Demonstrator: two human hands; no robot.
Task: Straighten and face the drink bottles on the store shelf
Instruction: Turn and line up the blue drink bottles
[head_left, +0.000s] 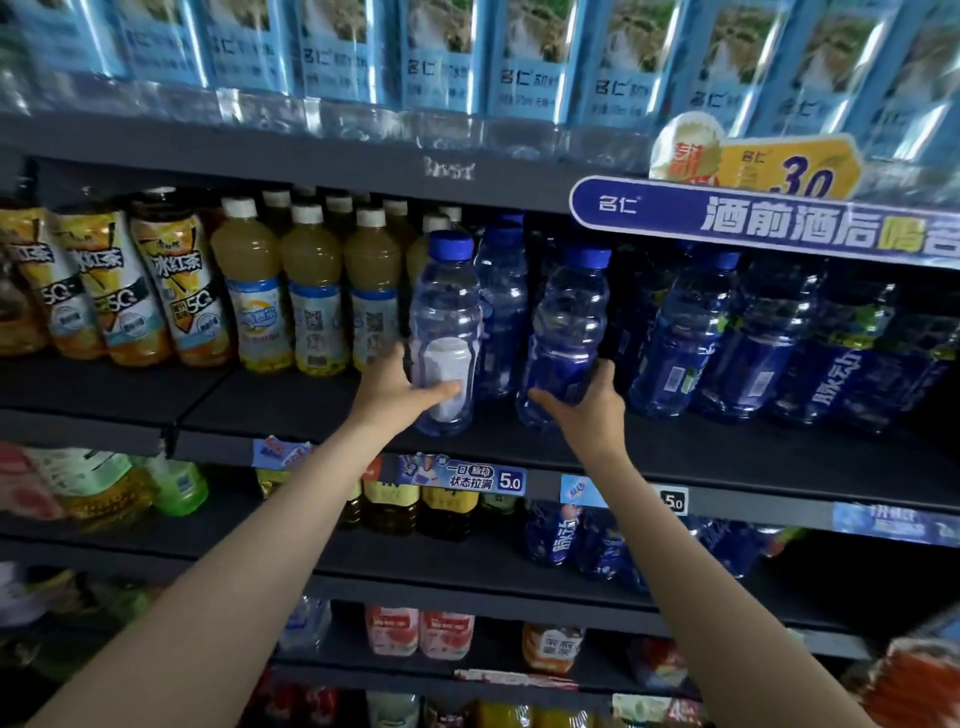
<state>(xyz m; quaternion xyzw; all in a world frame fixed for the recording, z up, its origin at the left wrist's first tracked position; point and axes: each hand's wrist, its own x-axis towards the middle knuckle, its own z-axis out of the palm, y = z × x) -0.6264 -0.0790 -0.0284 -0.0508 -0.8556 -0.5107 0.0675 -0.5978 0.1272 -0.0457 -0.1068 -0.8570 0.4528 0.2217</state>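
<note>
Bottles with blue caps stand on the dark middle shelf (675, 452). Left hand (387, 395) grips the lower part of one clear bottle (445, 322), fingers wrapped across its white label patch. Right hand (592, 405) grips the base of the neighbouring blue-labelled bottle (569, 332), tilted slightly. Yellow juice bottles (311, 301) stand just left.

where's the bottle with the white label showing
In the head view it stands mid-shelf, gripped by the left hand: the white-label bottle, between the yellow drinks and the right hand's blue bottle.
</note>
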